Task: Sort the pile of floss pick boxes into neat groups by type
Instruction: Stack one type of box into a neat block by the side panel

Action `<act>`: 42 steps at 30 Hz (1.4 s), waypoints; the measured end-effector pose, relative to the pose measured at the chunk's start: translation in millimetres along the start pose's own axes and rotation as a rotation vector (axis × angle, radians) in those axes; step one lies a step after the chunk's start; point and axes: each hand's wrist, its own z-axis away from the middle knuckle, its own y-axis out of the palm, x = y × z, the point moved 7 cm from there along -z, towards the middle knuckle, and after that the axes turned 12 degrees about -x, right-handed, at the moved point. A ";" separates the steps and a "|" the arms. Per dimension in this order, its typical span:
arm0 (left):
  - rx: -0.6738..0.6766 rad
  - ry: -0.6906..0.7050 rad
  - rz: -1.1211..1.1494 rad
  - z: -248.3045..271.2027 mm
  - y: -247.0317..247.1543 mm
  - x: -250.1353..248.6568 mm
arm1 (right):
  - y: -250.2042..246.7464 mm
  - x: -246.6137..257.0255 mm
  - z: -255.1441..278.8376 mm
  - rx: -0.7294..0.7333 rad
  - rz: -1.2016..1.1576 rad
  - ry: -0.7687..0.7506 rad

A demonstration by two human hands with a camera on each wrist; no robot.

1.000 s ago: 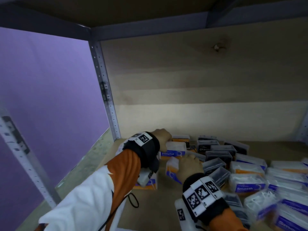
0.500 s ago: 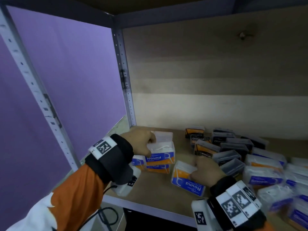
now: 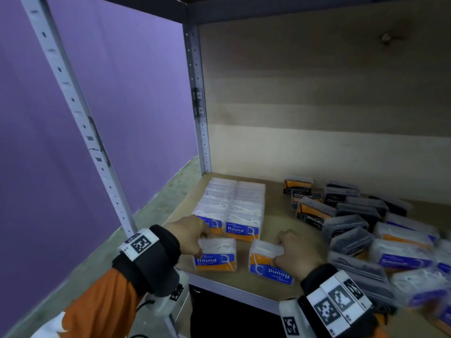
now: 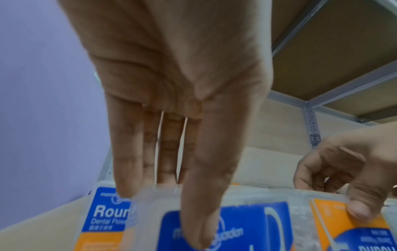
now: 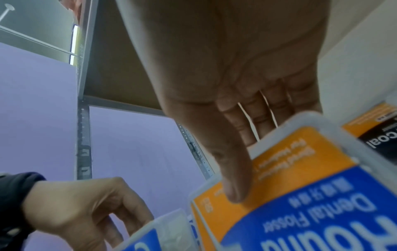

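Observation:
On the wooden shelf (image 3: 275, 215) two neat rows of clear "Round" floss pick boxes (image 3: 234, 206) run back from the front left. My left hand (image 3: 192, 236) grips another upright Round box (image 3: 216, 254) at the near end of the left row; in the left wrist view the thumb (image 4: 199, 220) lies across its blue label (image 4: 247, 225). My right hand (image 3: 291, 256) holds a tilted Round box (image 3: 267, 264), label upside down, thumb (image 5: 234, 178) on its orange face (image 5: 285, 169). A jumbled pile of dark Charcoal boxes (image 3: 314, 213) and Smooth boxes (image 3: 400, 257) lies to the right.
A perforated metal upright (image 3: 199, 106) stands at the shelf's back left corner, another upright (image 3: 80, 123) nearer me on the left. A purple wall (image 3: 122, 93) lies beyond. The shelf's front edge (image 3: 231, 291) is just under my hands. Bare wood shows between the rows and the pile.
Both hands came toward the front edge, each with a Round box. The left box now stands at the near end of the left row; the head view swung left and down.

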 end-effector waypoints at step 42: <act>-0.039 -0.064 0.077 -12.9 11.6 9.7 | -6.4 14.2 12.8 -0.257 -0.403 -0.149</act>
